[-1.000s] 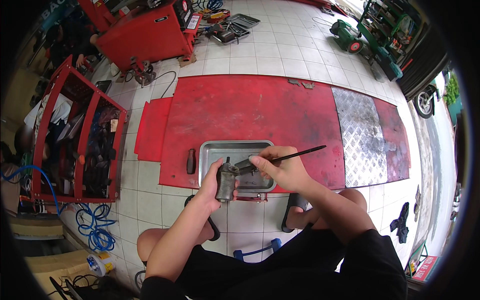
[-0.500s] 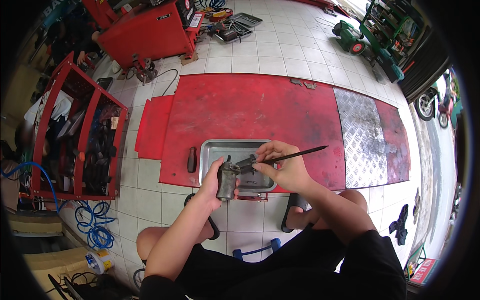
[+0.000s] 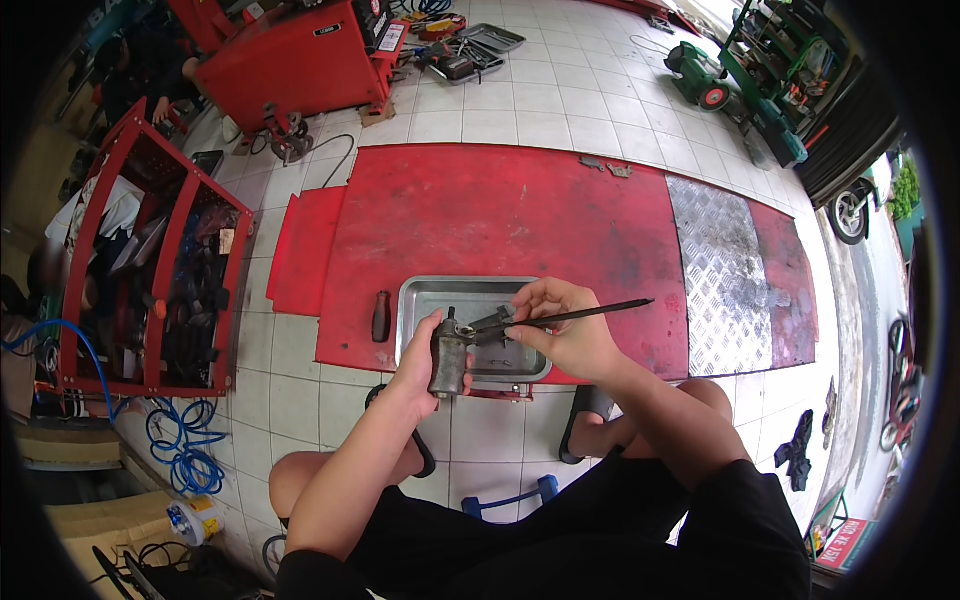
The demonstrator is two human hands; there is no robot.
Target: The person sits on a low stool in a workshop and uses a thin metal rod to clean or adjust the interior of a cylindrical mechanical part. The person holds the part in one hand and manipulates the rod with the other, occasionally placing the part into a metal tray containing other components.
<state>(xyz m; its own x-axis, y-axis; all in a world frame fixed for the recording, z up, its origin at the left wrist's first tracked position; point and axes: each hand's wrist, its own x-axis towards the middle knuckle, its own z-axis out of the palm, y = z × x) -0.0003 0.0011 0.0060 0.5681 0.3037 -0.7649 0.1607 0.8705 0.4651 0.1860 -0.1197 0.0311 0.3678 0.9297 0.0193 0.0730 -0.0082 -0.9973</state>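
Observation:
My left hand (image 3: 422,372) is closed around a grimy metal cylindrical part (image 3: 449,358) with a short stem on top and a darker side piece (image 3: 490,326). My right hand (image 3: 575,340) is closed on a long thin black rod (image 3: 625,306), its fingers at the side piece; whether they also grip that piece is unclear. Both hands are over a shallow metal tray (image 3: 405,300), with small objects inside partly hidden. A dark-handled tool (image 3: 381,316) lies just left of the tray on the red platform (image 3: 510,210).
A red shelving cart (image 3: 135,250) stands left beside coiled blue hose (image 3: 190,450). A person in dark clothes (image 3: 140,75) is at the upper left by a red machine (image 3: 290,70). Green equipment (image 3: 695,80) stands upper right. A diamond-plate panel (image 3: 720,270) covers the platform's right part.
The black rod's angle has flattened slightly, and my right fingers have shifted a little around it. My left hand still holds the cylinder, slightly higher in view.

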